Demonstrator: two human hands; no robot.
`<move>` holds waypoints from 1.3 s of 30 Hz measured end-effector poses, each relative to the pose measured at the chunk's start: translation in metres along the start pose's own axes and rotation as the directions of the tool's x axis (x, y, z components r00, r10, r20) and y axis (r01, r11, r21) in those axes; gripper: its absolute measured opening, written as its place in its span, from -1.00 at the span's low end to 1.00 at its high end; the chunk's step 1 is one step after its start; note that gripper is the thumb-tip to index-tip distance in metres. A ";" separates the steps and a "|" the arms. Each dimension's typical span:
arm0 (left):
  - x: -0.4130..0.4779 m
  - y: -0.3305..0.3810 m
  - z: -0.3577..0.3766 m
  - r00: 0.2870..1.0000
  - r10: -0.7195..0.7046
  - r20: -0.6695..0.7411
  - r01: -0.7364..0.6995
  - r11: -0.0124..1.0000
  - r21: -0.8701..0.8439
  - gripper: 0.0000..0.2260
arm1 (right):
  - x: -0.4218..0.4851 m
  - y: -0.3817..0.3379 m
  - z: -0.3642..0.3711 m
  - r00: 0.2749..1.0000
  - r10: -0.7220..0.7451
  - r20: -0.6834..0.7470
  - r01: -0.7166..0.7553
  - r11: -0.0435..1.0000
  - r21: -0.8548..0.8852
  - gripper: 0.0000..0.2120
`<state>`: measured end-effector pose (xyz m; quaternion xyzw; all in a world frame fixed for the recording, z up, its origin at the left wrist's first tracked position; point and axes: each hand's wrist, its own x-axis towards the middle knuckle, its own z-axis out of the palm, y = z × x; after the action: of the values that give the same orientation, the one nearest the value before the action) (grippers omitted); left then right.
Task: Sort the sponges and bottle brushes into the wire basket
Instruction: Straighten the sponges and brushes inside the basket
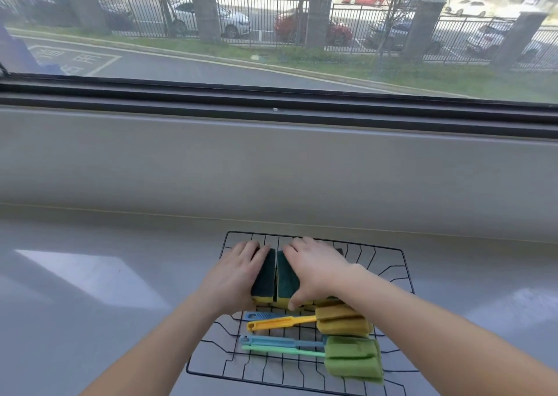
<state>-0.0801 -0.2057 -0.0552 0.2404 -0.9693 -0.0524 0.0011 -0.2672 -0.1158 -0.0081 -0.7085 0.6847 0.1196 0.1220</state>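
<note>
A black wire basket [395,270] sits on the grey counter. In its far half stand yellow sponges with dark green scouring faces. My left hand [234,278] grips the left sponge [265,278] and my right hand [317,270] grips the right sponge [287,281]; the two sponges are side by side, almost touching. In the near half lie bottle brushes: a yellow-handled one [280,322] with a yellow foam head, a blue-handled one [280,341] and a light green-handled one [280,350] with green foam heads [353,359]. A blue handle tip [259,315] shows behind the yellow one.
The grey counter [90,290] spreads wide left and right of the basket. A low grey wall and a window frame [271,109] rise behind it, with a street and parked cars outside.
</note>
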 end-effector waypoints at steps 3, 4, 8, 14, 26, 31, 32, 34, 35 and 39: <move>0.005 -0.007 0.000 0.999 0.035 0.034 -0.036 0.999 0.035 -0.01 | 0.006 0.001 0.005 1.000 0.006 0.023 -0.005 0.999 -0.035 0.04; 0.007 -0.009 0.001 0.998 0.051 0.040 -0.053 0.997 0.048 -0.01 | 0.007 0.001 0.008 1.000 0.007 0.028 -0.006 0.999 -0.040 0.06; 0.008 -0.013 0.006 0.994 0.099 0.048 -0.105 0.983 0.149 0.00 | 0.010 -0.008 0.019 1.000 0.011 0.007 -0.010 0.992 -0.124 0.20; 0.005 -0.016 0.011 0.996 0.090 0.021 -0.091 0.988 0.120 0.00 | 0.017 -0.020 0.021 1.000 0.027 -0.013 -0.029 0.972 -0.232 0.18; 0.005 -0.023 0.017 0.983 0.181 -0.028 -0.177 0.977 0.121 -0.10 | 0.013 -0.021 0.033 0.997 0.046 -0.061 -0.053 0.993 -0.107 -0.11; 0.005 -0.020 0.022 0.994 0.109 0.003 -0.109 0.991 0.080 -0.09 | 0.011 -0.025 0.038 0.995 0.067 -0.076 -0.074 0.993 -0.096 -0.10; 0.006 -0.018 0.022 0.996 0.090 0.014 -0.091 0.993 0.080 -0.09 | 0.011 -0.024 0.038 0.995 0.069 -0.072 -0.076 0.992 -0.104 -0.09; 0.006 -0.017 0.022 0.998 0.062 0.029 -0.064 0.995 0.081 -0.10 | 0.012 -0.024 0.038 0.995 0.073 -0.064 -0.079 0.991 -0.110 -0.08; 0.006 -0.016 0.021 0.998 0.053 0.033 -0.056 0.995 0.082 -0.10 | 0.012 -0.024 0.037 0.996 0.073 -0.058 -0.079 0.991 -0.108 -0.07; 0.006 -0.013 0.023 0.999 0.036 0.031 -0.038 0.996 0.079 -0.10 | 0.012 -0.022 0.036 0.997 0.060 -0.053 -0.067 0.989 -0.134 -0.04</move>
<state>-0.0794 -0.2177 -0.0793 0.2216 -0.9747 -0.0175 -0.0220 -0.2452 -0.1147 -0.0461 -0.6956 0.7001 0.1524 0.0527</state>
